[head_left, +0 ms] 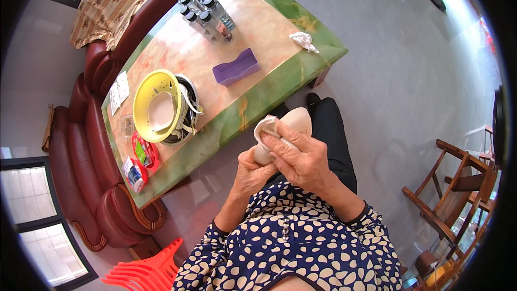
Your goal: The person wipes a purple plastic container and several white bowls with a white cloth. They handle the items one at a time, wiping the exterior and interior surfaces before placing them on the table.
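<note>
My left hand grips the lower end of a pale cream, rounded ceramic piece, held over my lap in front of the table. My right hand lies across the top of it and presses a folded white cloth against its left side. Both hands touch the piece. Its underside is hidden by my fingers.
A green-edged marble-pattern table carries a stack of yellow and white bowls, a purple container, several capped bottles, a crumpled white cloth and red packets. A dark red sofa stands behind it, wooden chairs at right, red stools below.
</note>
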A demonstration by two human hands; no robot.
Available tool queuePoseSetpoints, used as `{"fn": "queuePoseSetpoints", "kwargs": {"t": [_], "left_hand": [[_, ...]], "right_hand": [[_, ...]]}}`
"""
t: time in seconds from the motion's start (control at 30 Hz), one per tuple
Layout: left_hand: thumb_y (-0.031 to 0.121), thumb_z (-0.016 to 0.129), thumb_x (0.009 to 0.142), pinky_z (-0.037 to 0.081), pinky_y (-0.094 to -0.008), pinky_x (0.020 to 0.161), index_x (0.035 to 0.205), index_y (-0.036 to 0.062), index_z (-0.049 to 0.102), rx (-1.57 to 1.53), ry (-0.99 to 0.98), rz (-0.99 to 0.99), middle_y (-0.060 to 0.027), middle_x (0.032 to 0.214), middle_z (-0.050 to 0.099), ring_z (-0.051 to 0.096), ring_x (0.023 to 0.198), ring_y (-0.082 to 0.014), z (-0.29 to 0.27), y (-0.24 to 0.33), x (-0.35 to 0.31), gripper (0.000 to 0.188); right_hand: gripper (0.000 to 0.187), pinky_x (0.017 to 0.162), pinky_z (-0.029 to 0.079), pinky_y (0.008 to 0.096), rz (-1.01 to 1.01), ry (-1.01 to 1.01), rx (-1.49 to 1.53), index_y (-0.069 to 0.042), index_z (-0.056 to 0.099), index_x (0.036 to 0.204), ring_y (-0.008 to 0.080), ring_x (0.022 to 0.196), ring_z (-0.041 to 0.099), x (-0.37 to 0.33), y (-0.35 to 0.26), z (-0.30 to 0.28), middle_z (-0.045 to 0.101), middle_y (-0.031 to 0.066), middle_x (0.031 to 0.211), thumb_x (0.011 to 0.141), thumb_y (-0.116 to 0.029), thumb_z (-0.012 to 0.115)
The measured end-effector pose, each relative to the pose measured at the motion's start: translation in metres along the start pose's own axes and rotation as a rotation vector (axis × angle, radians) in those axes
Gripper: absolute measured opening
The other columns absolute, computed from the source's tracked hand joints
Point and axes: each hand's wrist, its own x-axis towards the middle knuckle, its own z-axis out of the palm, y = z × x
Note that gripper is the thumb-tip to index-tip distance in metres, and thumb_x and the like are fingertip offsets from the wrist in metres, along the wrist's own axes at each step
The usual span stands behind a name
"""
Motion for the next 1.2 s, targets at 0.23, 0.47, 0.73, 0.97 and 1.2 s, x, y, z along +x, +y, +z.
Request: {"fn": "queuePoseSetpoints", "kwargs": {"t": [0.23,0.47,0.73,0.97,1.2], "left_hand": [[-0.001,0.069,0.082,0.05,-0.0251,0.085,0.11,-0.004,0.063,0.06,0.047,-0.037,-0.0051,0.103,0.067,0.061,0.092,-0.0093,0.008,0.008,0.003,0.029],[-0.002,0.068,0.081,0.052,-0.0293,0.087,0.114,-0.0043,0.06,-0.089,0.025,-0.044,-0.0071,0.106,0.066,0.063,0.095,-0.0135,0.005,0.009,0.006,0.033],[-0.004,0.07,0.079,0.052,-0.0314,0.089,0.116,-0.0034,0.059,-0.177,0.076,-0.056,-0.0074,0.108,0.066,0.062,0.099,-0.0155,0.003,0.003,0.006,0.039],[-0.01,0.068,0.077,0.047,-0.0349,0.097,0.124,-0.0015,0.054,-0.388,0.104,-0.084,-0.0113,0.12,0.061,0.058,0.11,-0.0199,0.01,0.003,0.008,0.05],[-0.013,0.062,0.075,0.046,-0.038,0.1,0.13,-0.0008,0.048,-0.493,0.106,-0.123,-0.0128,0.125,0.057,0.056,0.115,-0.0243,-0.001,0.003,0.005,0.058]], "right_hand": [[0.03,0.081,0.054,0.0334,0.193,0.225,0.179,-0.003,0.066,0.113,0.0314,0.097,0.066,0.004,0.024,0.003,0.063,0.0184,0.115,0.083,-0.007,0.065],[0.04,0.07,0.054,0.0288,-0.066,0.024,-0.052,-0.014,0.068,0.115,0.0203,0.075,0.064,-0.002,0.01,-0.001,0.063,0.0088,0.12,0.075,-0.013,0.069],[0.043,0.07,0.056,0.0308,0.006,0.194,-0.164,-0.013,0.065,0.12,0.023,0.08,0.066,0.004,0.019,0.005,0.058,0.0137,0.125,0.078,-0.014,0.069],[0.045,0.068,0.055,0.0325,0.135,0.259,-0.144,-0.006,0.061,0.123,0.0255,0.082,0.064,-0.001,0.025,0.007,0.055,0.0116,0.111,0.079,-0.01,0.068],[0.042,0.063,0.052,0.0271,-0.224,0.035,-0.184,-0.007,0.066,0.118,0.015,0.071,0.054,-0.003,0.014,0.004,0.057,0.0005,0.11,0.076,-0.013,0.064]]}}
